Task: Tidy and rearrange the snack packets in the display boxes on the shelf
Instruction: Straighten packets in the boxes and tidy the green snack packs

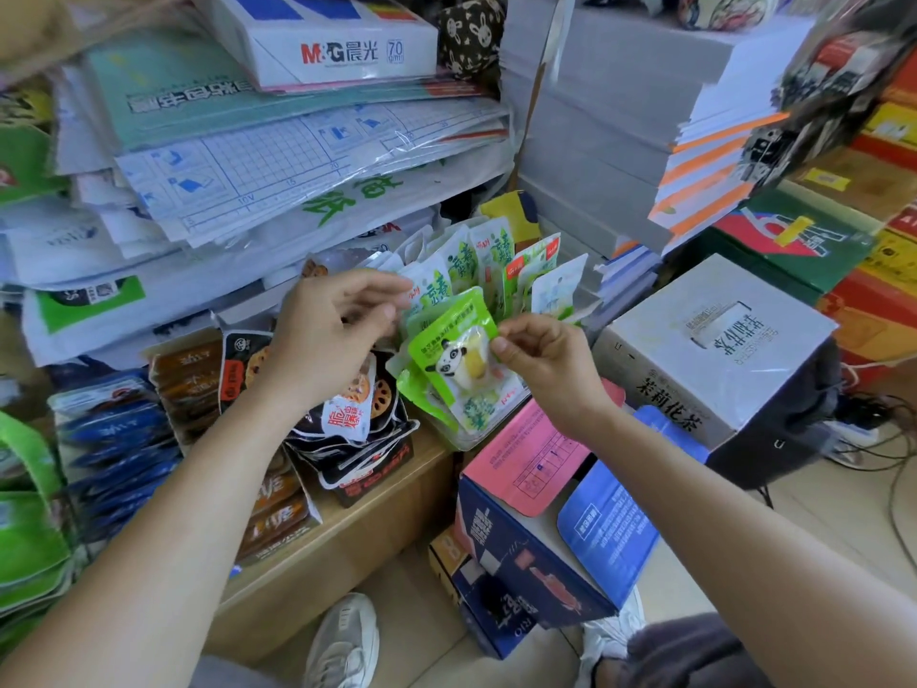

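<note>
A green snack packet with a panda picture (454,352) is held up over a clear display box (464,439) at the shelf's right end. My right hand (543,362) pinches its right edge. My left hand (330,332) pinches the top of a white-green packet (429,290) just behind it. More white-green packets (501,260) stand upright in a row further back. Left of them sit a black box of lotus-root snack packets (367,439), brown packets (186,384) and blue packets (116,449).
Stacks of paper and plastic bags (278,156) overhang the wooden shelf (347,533). An open blue-pink carton (546,528) stands on the floor below the shelf's right end. A white carton (714,340) sits to the right. My shoes (342,643) show at the bottom.
</note>
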A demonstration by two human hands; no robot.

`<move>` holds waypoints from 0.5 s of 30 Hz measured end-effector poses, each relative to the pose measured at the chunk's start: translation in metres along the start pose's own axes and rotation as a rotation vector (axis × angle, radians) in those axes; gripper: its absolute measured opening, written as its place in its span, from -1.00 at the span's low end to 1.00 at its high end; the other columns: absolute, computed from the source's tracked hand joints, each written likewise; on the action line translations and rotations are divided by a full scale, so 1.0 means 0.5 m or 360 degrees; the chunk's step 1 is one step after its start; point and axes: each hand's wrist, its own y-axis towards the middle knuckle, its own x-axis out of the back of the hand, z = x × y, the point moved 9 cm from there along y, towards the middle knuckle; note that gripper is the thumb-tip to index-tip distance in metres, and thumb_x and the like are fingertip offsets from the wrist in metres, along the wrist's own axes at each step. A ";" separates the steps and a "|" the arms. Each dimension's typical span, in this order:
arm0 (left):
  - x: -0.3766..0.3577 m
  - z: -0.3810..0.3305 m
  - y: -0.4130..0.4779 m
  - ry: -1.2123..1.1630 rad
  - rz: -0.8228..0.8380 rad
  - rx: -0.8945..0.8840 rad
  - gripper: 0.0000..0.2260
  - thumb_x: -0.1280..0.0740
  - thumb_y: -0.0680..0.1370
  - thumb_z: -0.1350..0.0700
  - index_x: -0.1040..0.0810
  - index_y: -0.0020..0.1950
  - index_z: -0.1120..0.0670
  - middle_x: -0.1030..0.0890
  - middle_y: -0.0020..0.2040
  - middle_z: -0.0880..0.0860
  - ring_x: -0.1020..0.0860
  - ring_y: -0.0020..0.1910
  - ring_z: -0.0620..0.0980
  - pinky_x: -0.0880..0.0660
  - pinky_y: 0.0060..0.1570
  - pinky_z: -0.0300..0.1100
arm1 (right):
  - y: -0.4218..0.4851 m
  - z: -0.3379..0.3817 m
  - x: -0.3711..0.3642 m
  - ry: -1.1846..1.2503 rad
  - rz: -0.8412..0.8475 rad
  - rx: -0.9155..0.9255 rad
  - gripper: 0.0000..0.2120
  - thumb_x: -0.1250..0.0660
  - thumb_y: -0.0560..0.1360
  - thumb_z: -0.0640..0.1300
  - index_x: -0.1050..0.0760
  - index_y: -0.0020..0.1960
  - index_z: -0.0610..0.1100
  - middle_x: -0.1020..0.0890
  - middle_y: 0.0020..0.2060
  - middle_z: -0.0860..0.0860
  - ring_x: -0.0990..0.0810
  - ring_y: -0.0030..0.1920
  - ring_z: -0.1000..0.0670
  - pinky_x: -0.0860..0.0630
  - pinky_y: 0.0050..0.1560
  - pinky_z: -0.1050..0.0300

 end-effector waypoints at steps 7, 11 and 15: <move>-0.062 -0.019 -0.022 0.0587 0.0224 -0.0228 -0.53 -0.57 0.43 0.01 -0.58 0.32 -0.17 -0.54 0.17 -0.21 -0.55 -0.05 -0.21 -0.60 -0.09 -0.24 | -0.035 0.006 -0.010 -0.0931 -0.0144 0.0168 -0.90 -0.44 0.49 -0.24 -0.66 -0.02 -0.10 -0.67 -0.21 0.07 -0.61 -0.17 0.09 -0.57 -0.14 0.14; -0.061 -0.018 -0.022 0.0704 0.0125 -0.0258 -0.51 -0.56 0.44 0.05 -0.56 0.34 -0.16 -0.50 0.12 -0.21 -0.53 -0.17 -0.23 -0.59 -0.17 -0.20 | -0.059 0.019 -0.029 -0.1507 -0.0059 0.0484 -0.91 -0.45 0.49 -0.08 -0.67 -0.02 -0.05 -0.61 -0.34 0.04 -0.54 -0.22 -0.09 -0.49 -0.18 0.04; -0.077 -0.034 -0.030 0.0869 0.0058 -0.0289 -0.48 -0.51 0.43 -0.15 -0.52 0.37 -0.15 -0.47 0.07 -0.15 -0.52 -0.11 -0.11 -0.56 -0.14 -0.07 | -0.072 0.009 -0.026 -0.1496 0.0093 0.0466 -0.84 -0.42 0.47 0.02 -0.68 -0.03 -0.03 -0.63 -0.32 0.06 -0.53 -0.20 -0.09 -0.43 -0.14 0.04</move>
